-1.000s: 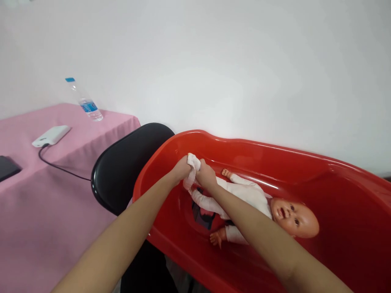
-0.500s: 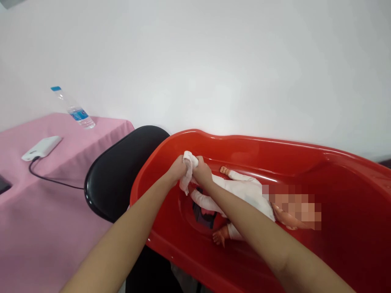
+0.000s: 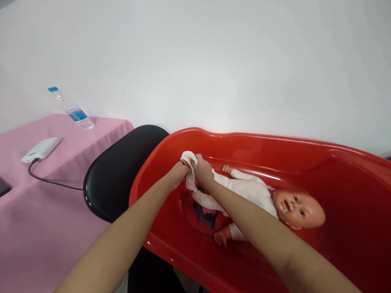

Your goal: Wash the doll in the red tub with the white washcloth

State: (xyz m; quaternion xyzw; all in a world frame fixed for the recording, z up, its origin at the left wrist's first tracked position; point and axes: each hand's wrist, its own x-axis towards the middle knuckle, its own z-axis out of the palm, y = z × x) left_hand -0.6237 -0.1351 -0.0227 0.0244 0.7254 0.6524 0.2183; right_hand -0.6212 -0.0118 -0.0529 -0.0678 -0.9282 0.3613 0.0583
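Observation:
Both hands are closed on a small white sock (image 3: 190,179), its top spread in a loop between them and its lower part hanging down. My left hand (image 3: 178,174) grips the near-left side, my right hand (image 3: 203,170) the right side. A doll (image 3: 238,190) in white clothes lies on its back in a red tub (image 3: 275,148), head to the right. The sock hangs by the end of one of its legs (image 3: 207,201); whether they touch I cannot tell. My right hand and forearm hide part of the doll's other leg and body.
A black chair (image 3: 111,175) stands between the tub and a table with a pink cloth (image 3: 64,211). On the table are a water bottle (image 3: 77,114) and a white device (image 3: 42,149) with a black cable (image 3: 55,182). A white wall rises behind the tub.
My left hand has shifted slightly right and down, nearer my right hand. The sock's top is now a rounder loop, with a small yellow spot showing. The doll has hardly moved.

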